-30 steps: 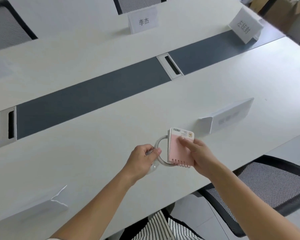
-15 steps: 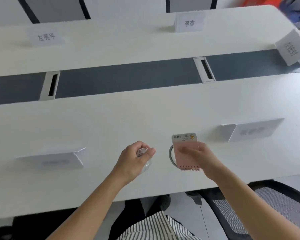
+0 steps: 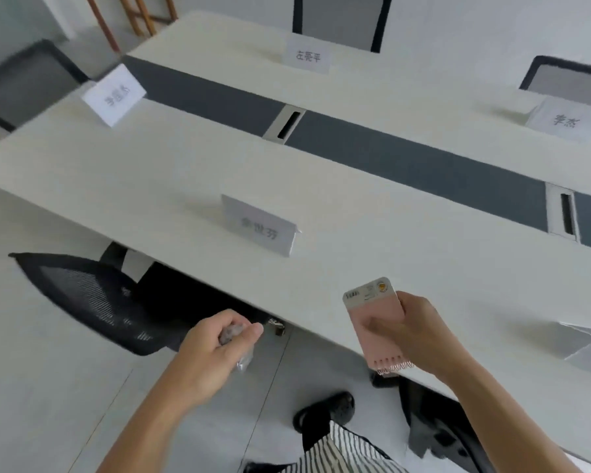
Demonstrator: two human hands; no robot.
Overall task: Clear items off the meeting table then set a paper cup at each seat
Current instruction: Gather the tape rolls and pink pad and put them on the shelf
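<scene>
My right hand (image 3: 420, 332) holds a small pink spiral notebook (image 3: 377, 322) upright over the near edge of the white meeting table (image 3: 171, 172). My left hand (image 3: 212, 353) is closed around a small crumpled clear wrapper (image 3: 239, 349), held off the table's edge above the floor. A tape ring seen earlier behind the notebook is hidden now. No paper cups are in view.
Folded name cards stand on the table: one near me (image 3: 258, 225), one at the far left end (image 3: 114, 93), two across (image 3: 307, 58) (image 3: 565, 119), one at the right edge (image 3: 584, 343). A black mesh chair (image 3: 89, 295) is tucked at the left; grey chairs stand opposite.
My view has swung left along the table. Both hands have lifted off the tabletop, the left one moving past the near edge with the wrapper; the right keeps the notebook.
</scene>
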